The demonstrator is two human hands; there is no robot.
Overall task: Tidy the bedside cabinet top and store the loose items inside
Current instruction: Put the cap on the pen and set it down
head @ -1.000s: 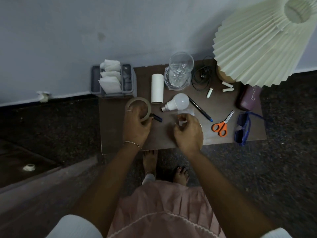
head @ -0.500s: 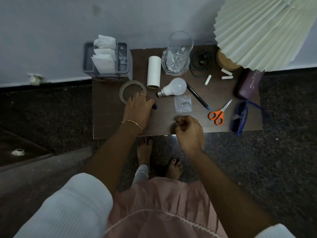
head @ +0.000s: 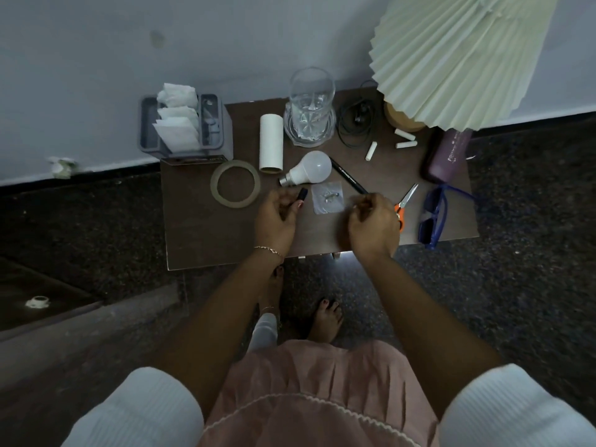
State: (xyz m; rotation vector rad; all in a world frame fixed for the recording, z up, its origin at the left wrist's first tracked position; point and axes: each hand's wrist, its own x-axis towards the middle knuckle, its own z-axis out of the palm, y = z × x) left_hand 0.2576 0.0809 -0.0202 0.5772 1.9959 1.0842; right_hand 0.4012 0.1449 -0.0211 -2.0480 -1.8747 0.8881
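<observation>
The dark brown cabinet top [head: 200,233] carries loose items. My left hand [head: 275,221] pinches a small black cap [head: 301,196] just below the base of a white light bulb [head: 309,169]. My right hand [head: 374,224] closes its fingertips on the near end of a black pen [head: 348,177], which lies slanted beside the bulb. Between my hands lies a small clear bag of screws [head: 327,198]. A tape ring [head: 235,183] and a white cardboard tube [head: 271,144] lie to the left. Orange scissors [head: 404,201] are partly hidden by my right hand.
Blue glasses [head: 433,216] and a purple case [head: 446,154] sit at the right edge. At the back are a glass [head: 311,108], a black cable [head: 354,124], white sticks [head: 371,151], the pleated lamp [head: 464,53] and a grey organiser with tissues [head: 182,127]. My bare feet stand below the front edge.
My right hand went from the front edge up to the pen's near end. My left hand left the tape ring and shifted right with the black cap.
</observation>
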